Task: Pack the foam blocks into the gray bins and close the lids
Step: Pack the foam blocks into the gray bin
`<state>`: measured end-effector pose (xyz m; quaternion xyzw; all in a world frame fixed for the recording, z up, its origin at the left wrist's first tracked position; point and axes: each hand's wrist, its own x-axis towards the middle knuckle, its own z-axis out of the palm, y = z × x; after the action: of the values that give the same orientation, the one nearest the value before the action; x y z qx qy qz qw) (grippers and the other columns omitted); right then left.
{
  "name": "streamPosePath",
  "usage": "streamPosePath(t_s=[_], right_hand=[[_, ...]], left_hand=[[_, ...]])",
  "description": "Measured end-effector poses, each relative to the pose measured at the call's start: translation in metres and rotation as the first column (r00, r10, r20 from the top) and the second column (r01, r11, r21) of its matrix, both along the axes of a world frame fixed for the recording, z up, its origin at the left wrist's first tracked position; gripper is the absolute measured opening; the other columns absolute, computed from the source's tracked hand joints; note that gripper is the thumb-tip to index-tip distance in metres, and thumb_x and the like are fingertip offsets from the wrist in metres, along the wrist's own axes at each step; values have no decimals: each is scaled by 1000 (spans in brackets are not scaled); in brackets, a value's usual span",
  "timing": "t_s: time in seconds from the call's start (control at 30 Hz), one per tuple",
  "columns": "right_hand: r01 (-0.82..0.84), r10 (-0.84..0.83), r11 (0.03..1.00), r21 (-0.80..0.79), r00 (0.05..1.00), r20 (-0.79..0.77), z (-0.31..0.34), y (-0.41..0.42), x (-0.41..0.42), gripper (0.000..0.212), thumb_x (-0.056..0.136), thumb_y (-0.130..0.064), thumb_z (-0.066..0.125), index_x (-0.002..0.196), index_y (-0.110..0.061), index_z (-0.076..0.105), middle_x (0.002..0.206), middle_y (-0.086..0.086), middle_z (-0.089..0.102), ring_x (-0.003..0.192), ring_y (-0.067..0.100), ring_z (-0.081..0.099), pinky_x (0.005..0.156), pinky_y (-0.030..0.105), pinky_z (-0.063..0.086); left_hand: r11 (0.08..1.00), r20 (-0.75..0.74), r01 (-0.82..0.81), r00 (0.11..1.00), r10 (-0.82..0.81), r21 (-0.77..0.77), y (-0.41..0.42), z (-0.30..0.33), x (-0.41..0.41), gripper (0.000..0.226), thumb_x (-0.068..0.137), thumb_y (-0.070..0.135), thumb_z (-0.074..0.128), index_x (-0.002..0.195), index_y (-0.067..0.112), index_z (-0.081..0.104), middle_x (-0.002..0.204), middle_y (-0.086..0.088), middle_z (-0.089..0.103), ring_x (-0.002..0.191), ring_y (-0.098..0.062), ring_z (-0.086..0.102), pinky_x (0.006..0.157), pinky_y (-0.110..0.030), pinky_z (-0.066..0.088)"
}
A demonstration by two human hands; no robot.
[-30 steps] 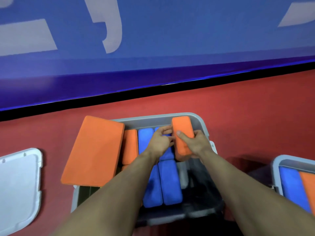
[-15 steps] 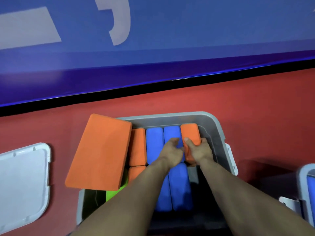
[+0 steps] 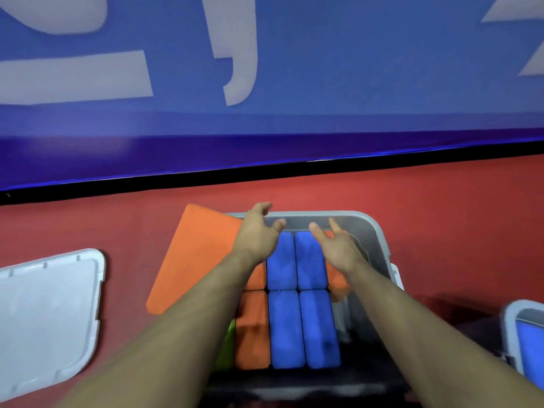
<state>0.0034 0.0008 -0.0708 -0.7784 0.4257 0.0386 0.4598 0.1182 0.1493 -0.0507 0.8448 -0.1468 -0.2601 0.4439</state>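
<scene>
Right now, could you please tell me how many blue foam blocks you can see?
5: four in the middle gray bin, far pair, near pair; one in the right-edge bin. More may be hidden.

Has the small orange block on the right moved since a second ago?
Yes. The small orange block went down from above the gray bin's far rim to inside it, beside the blue blocks.

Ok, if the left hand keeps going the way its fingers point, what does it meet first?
Probably the far rim of the gray bin: the left hand hangs open with its fingertips at that rim, beside the big orange foam slab. Beyond lies red floor. Depth is unclear.
</scene>
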Motion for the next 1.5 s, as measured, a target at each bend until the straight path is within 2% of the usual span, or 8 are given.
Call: streamPosePath(t_s=[0.23,0.4,0.63,0.87,1.07,1.23,1.43,1.5], right_hand=[[-255,255,967,-17,965,64,60,34,-22,68,96,-54,59,154,-22,42,158,-2,41,143,13,41,117,29,30],[-314,314,949,16,949,3,67,51,-51,61,96,-51,60,150,-26,47,152,-6,47,121,19,61,98,28,47],[-387,389,920,-58,921,30,78,60,-45,62,98,-45,61,153,-25,42,157,-11,43,144,12,41,118,30,34],[-231,224,972,29,961,160,97,51,-35,54,96,-47,64,143,-22,53,142,-7,58,130,8,55,111,26,40],[41,-164,837,546,970,180,131,42,-46,62,87,-70,60,129,-25,58,127,5,65,110,28,68,85,50,61],[175,-371,619,765,924,89,147,22,-60,94,75,-86,55,126,-7,60,127,24,65,102,41,72,85,54,61],[236,-437,597,767,897,63,154,17,-84,73,80,-74,64,130,-21,63,113,14,75,103,32,73,80,59,59],[245,-451,620,746,889,83,155,11,-91,71,80,-70,67,132,-21,63,115,14,75,102,29,73,78,53,62]], left_hand=[[942,179,-259,958,223,214,102,12,43,69,86,40,76,144,11,50,144,-18,52,135,-35,47,115,-39,35],[884,-56,-244,956,289,399,166,-13,47,96,79,55,79,149,3,39,146,-23,50,133,-38,50,112,-44,39],[903,-258,-143,930,263,405,177,-3,35,91,67,60,85,126,-2,56,121,-16,62,103,-36,62,79,-41,51],[987,-99,-12,995,28,157,127,31,20,79,61,49,94,117,22,47,118,-2,61,108,-24,63,97,-41,53],[981,166,142,973,-163,128,100,48,-7,83,68,39,90,126,21,34,113,2,52,104,-19,55,86,-32,44],[927,447,320,812,-375,196,87,48,-36,76,68,33,82,122,31,28,117,10,49,102,-12,49,93,-40,43],[894,756,363,498,-426,264,65,39,-74,79,68,24,75,136,15,36,140,-1,48,124,-22,51,103,-44,33],[898,773,368,488,-406,239,54,40,-85,81,69,35,77,136,15,36,143,-1,46,128,-22,49,103,-45,34]])
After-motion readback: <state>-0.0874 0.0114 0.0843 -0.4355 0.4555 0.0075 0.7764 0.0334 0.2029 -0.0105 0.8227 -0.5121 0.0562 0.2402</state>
